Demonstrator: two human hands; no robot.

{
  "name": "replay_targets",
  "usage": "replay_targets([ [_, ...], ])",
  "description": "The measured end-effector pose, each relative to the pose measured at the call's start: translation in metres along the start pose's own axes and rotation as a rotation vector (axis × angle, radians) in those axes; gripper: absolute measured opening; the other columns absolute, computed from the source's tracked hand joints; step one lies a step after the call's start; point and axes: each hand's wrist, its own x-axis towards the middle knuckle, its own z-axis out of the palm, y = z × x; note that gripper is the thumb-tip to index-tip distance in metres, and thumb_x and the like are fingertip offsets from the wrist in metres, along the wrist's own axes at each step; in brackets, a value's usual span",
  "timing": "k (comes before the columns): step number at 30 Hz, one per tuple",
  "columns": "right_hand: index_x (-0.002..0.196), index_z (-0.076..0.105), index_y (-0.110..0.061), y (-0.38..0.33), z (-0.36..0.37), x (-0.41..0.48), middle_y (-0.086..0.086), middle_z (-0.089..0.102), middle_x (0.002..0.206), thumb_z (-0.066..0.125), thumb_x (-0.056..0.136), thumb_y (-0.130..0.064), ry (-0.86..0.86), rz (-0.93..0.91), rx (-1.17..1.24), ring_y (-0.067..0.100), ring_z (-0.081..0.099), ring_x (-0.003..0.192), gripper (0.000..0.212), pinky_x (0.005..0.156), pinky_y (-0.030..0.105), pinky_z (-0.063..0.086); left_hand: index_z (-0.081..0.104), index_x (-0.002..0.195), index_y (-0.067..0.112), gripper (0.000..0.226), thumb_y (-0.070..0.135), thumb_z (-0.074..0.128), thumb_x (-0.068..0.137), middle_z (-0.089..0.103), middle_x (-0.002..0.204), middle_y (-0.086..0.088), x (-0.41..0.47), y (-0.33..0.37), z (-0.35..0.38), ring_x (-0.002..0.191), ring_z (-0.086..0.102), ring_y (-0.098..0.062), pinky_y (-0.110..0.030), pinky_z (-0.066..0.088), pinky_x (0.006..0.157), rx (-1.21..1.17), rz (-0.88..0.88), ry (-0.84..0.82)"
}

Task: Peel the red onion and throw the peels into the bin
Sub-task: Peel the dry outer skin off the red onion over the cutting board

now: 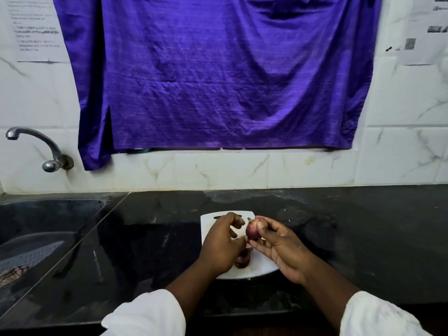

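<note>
Here the onion (253, 231) is gripped in the right hand (278, 243) above the cutting board (261, 265); the left hand (221, 243) is loosely curled, holding nothing. Peels (242, 260) could be scattered off the board if brushed.

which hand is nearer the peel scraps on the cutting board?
Left. The left hand hovers right over the peel scraps on the cutting board, partly hiding them. The right hand is off to their right, holding the red onion above the board.
</note>
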Motion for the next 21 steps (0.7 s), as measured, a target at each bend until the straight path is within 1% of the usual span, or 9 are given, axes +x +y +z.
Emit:
replay_targets([
  [2, 0.129, 0.064, -0.006, -0.0018, 0.0011, -0.0014, 0.021, 0.070, 0.127, 0.063, 0.099, -0.013, -0.014, 0.006, 0.007, 0.036, 0.071, 0.111, 0.031, 0.088, 0.035, 0.063, 0.062, 0.114, 0.031, 0.036, 0.018, 0.080, 0.086, 0.061, 0.113, 0.016, -0.0004, -0.0001, -0.0016, 0.092, 0.059, -0.005, -0.015, 0.045, 0.071, 0.050, 0.127, 0.022],
  [5, 0.125, 0.068, -0.008, -0.0052, 0.0026, -0.0042, 0.021, 0.071, 0.125, 0.062, 0.099, -0.020, -0.049, 0.003, -0.031, 0.030, 0.071, 0.103, 0.029, 0.092, 0.037, 0.062, 0.062, 0.117, 0.038, 0.039, 0.023, 0.081, 0.087, 0.058, 0.118, 0.019, 0.0006, 0.0011, -0.0040, 0.098, 0.058, -0.003, -0.008, 0.040, 0.072, 0.097, 0.208, -0.016],
  [7, 0.122, 0.071, -0.009, -0.0073, 0.0029, -0.0059, 0.019, 0.073, 0.122, 0.063, 0.097, -0.024, -0.068, 0.020, -0.052, 0.027, 0.072, 0.101, 0.031, 0.091, 0.037, 0.062, 0.063, 0.114, 0.035, 0.034, 0.023, 0.081, 0.087, 0.059, 0.117, 0.017, 0.0022, 0.0010, -0.0049, 0.098, 0.058, -0.004, -0.010, 0.040, 0.073, 0.099, 0.225, -0.027],
  [10, 0.119, 0.073, -0.008, -0.0085, 0.0028, -0.0070, 0.015, 0.075, 0.113, 0.066, 0.089, -0.029, -0.097, 0.036, -0.055, 0.022, 0.073, 0.095, 0.038, 0.082, 0.032, 0.062, 0.063, 0.110, 0.031, 0.030, 0.023, 0.080, 0.086, 0.059, 0.112, 0.015, 0.0047, 0.0002, -0.0061, 0.094, 0.059, -0.008, -0.014, 0.043, 0.074, 0.075, 0.246, -0.039],
  [14, 0.118, 0.073, -0.010, -0.0072, 0.0030, -0.0062, 0.015, 0.075, 0.114, 0.063, 0.093, -0.030, -0.111, 0.017, -0.084, 0.022, 0.073, 0.097, 0.034, 0.086, 0.034, 0.060, 0.062, 0.108, 0.025, 0.028, 0.017, 0.079, 0.087, 0.059, 0.108, 0.012, 0.0056, 0.0000, -0.0052, 0.090, 0.060, -0.010, -0.022, 0.052, 0.075, 0.053, 0.263, -0.049],
  [16, 0.122, 0.071, -0.009, -0.0063, 0.0037, -0.0050, 0.015, 0.076, 0.115, 0.060, 0.098, -0.027, -0.109, 0.007, -0.104, 0.022, 0.073, 0.098, 0.031, 0.086, 0.033, 0.061, 0.060, 0.105, 0.021, 0.026, 0.012, 0.077, 0.088, 0.059, 0.106, 0.010, 0.0059, -0.0011, -0.0043, 0.088, 0.060, -0.010, -0.022, 0.052, 0.074, 0.045, 0.270, -0.052],
  [18, 0.124, 0.068, -0.004, -0.0050, 0.0040, -0.0037, 0.017, 0.075, 0.117, 0.056, 0.103, -0.024, -0.102, -0.001, -0.102, 0.022, 0.073, 0.096, 0.031, 0.084, 0.032, 0.061, 0.058, 0.097, 0.021, 0.021, 0.010, 0.075, 0.089, 0.057, 0.101, 0.009, 0.0069, -0.0028, -0.0036, 0.087, 0.057, -0.007, -0.018, 0.048, 0.074, 0.074, 0.293, -0.068],
  [20, 0.122, 0.068, 0.000, -0.0048, 0.0052, -0.0024, 0.021, 0.074, 0.117, 0.055, 0.104, -0.024, -0.098, -0.014, -0.071, 0.023, 0.073, 0.093, 0.033, 0.085, 0.031, 0.062, 0.055, 0.089, 0.022, 0.020, 0.011, 0.072, 0.092, 0.052, 0.097, 0.010, 0.0073, -0.0039, -0.0029, 0.086, 0.053, -0.004, -0.016, 0.043, 0.073, 0.139, 0.318, -0.072],
  [21, 0.121, 0.068, 0.000, -0.0053, 0.0062, -0.0018, 0.022, 0.074, 0.117, 0.055, 0.104, -0.024, -0.097, -0.020, -0.060, 0.023, 0.073, 0.092, 0.032, 0.086, 0.031, 0.062, 0.055, 0.089, 0.020, 0.018, 0.011, 0.071, 0.093, 0.052, 0.096, 0.010, 0.0076, -0.0045, -0.0027, 0.085, 0.052, -0.004, -0.015, 0.042, 0.073, 0.134, 0.310, -0.068],
])
